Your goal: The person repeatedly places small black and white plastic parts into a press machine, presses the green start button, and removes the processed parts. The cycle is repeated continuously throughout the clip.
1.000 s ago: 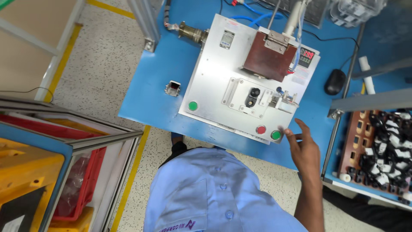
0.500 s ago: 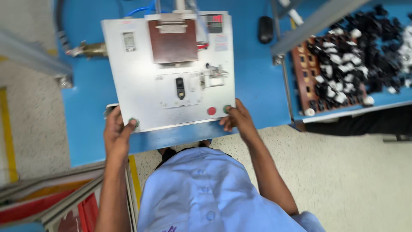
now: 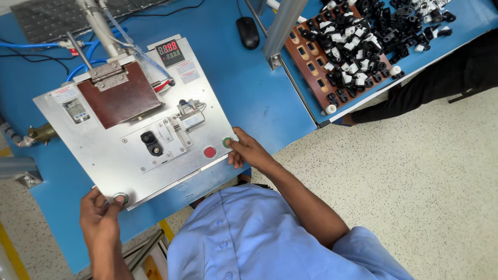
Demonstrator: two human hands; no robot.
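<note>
Left hand (image 3: 101, 210) at the near-left corner of the metal fixture plate (image 3: 98, 150), fingers curled loosely, thumb tip resting on the left push button (image 3: 121, 197); nothing gripped. The plate is a bare aluminium panel lying skewed on the blue workbench (image 3: 249, 88), near edge overhanging the bench front slightly. On it, left to right: a small grey meter window (image 3: 76, 110) near the far-left corner, a brown hinged press block (image 3: 120, 98) under a vertical cylinder rod (image 3: 96, 23) with blue air hoses (image 3: 31, 45), a black part (image 3: 151, 142) seated in the central nest, a small metal clamp (image 3: 189, 115) just beside the nest, a digital readout with red digits (image 3: 169, 50) at the far edge, a red button (image 3: 209, 152), then a green button (image 3: 227, 141) at the near-right corner. Right hand (image 3: 249, 151) at that corner, fingers bent, fingertip pressed on the green button (nothing held, hand mostly closed). Farther right: black computer mouse (image 3: 248, 32), an aluminium frame post (image 3: 282, 28), and a brown slotted tray (image 3: 321, 70) heaped with black-and-white plastic parts (image 3: 373, 31). Light blue shirt (image 3: 259, 238) fills the lower middle of the view.
</note>
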